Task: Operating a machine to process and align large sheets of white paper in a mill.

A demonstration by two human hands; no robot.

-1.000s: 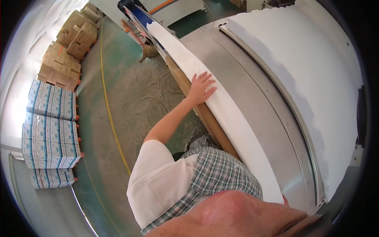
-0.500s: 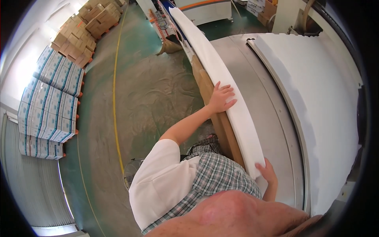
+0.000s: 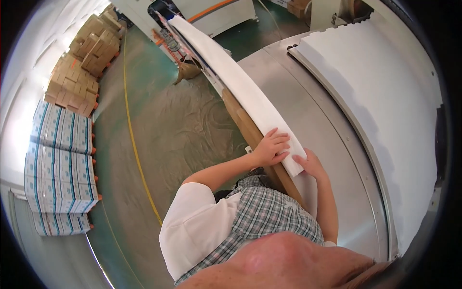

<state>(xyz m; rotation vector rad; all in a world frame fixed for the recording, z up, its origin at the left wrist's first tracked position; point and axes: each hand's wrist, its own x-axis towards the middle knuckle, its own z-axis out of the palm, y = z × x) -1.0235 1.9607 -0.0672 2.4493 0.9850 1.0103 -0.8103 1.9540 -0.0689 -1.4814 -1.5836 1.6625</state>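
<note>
A long white strip of soft, layered sheet material (image 3: 250, 96) stretches from the far machine to just in front of me, along a brown board edge (image 3: 243, 119). My left hand (image 3: 272, 148) lies on top of it near its close end, fingers stretched out over the surface. On the strip's right corner, my right hand (image 3: 313, 163) grips the near end, with the thumb on top and the other fingers partly hidden behind the edge. Both hands are close together.
To the right runs a metal table (image 3: 313, 91), with a wide white sheet (image 3: 373, 91) beyond its rail. A white machine (image 3: 221, 17) stands ahead. Stacked white-and-blue cartons (image 3: 62, 166) and brown boxes (image 3: 72, 82) line the left, past a yellow floor line (image 3: 134, 144).
The strip's near end has shifted forward, away from me. My right hand has gone forward with it and is now beside my left hand. The whole view has turned slightly.
</note>
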